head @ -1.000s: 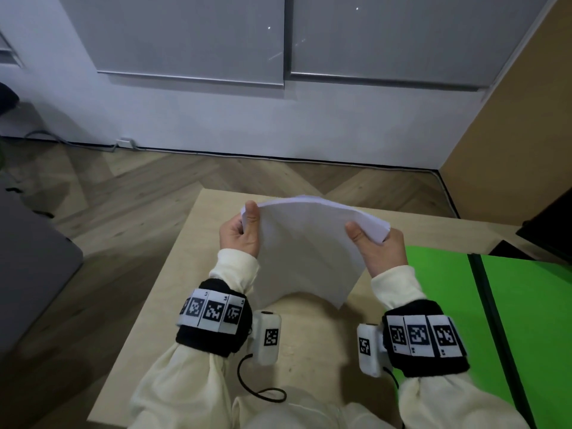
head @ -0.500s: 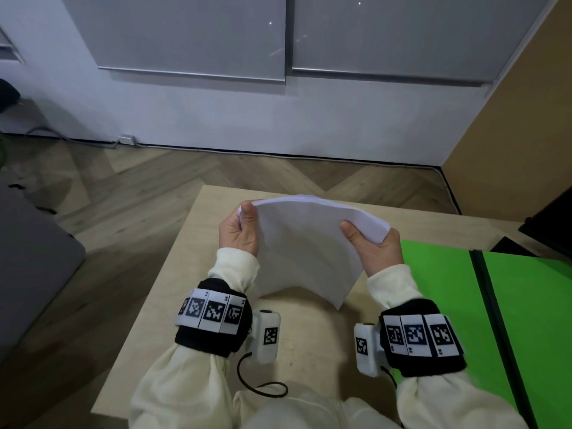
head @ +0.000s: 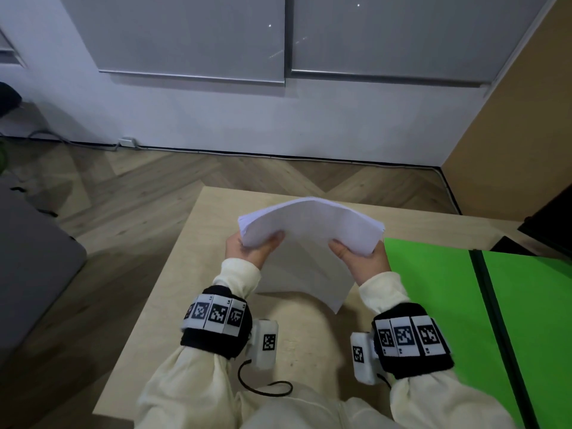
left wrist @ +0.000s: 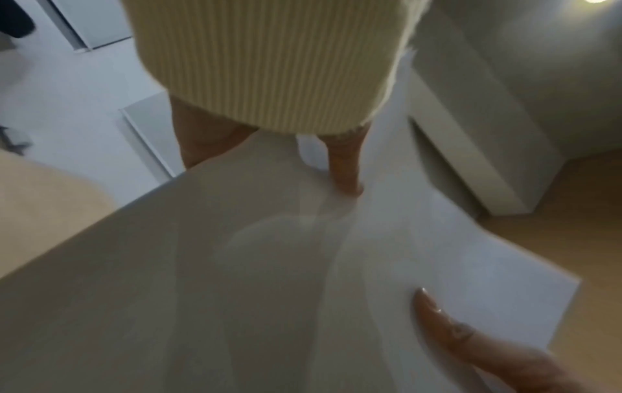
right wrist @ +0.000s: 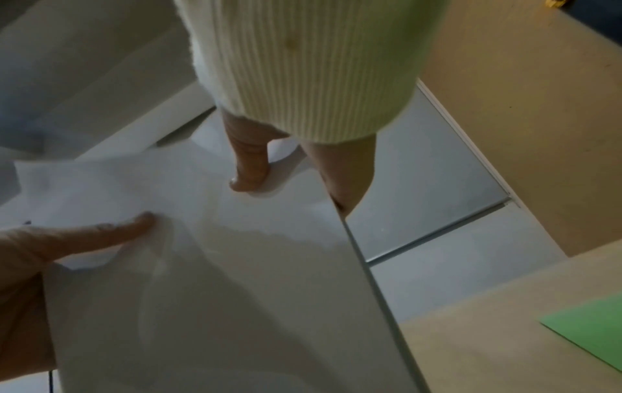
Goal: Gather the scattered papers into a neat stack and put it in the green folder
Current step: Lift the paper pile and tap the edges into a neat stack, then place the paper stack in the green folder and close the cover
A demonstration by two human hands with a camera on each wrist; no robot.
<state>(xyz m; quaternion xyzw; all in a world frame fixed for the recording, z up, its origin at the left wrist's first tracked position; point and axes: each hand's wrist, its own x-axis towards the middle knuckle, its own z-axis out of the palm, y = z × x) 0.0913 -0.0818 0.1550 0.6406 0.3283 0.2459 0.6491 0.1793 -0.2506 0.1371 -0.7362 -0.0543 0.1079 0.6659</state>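
Note:
Both hands hold a stack of white papers (head: pixel 309 230) above the light wooden table (head: pixel 210 274), and it bows upward between them. My left hand (head: pixel 253 252) grips its left edge, thumb on top. On the right edge my right hand (head: pixel 362 258) grips the same way. The stack's lower corner hangs toward me. In the left wrist view the papers (left wrist: pixel 269 279) fill the frame, with my left thumb (left wrist: pixel 471 335) pressed on them. The right wrist view shows the papers (right wrist: pixel 235 266) under my right thumb (right wrist: pixel 84 239). The green folder (head: pixel 433 298) lies open on the table just right of my right hand.
A black spine (head: pixel 495 335) splits the folder's two green halves. A dark object (head: pixel 551 224) sits at the table's far right corner. A grey piece of furniture (head: pixel 31 258) stands on the floor to the left. A black cable (head: pixel 263 388) loops near the table's front edge.
My hands have come closer together and slid lower on the stack's edges. The papers bow up more, and their top edge has tipped away from me.

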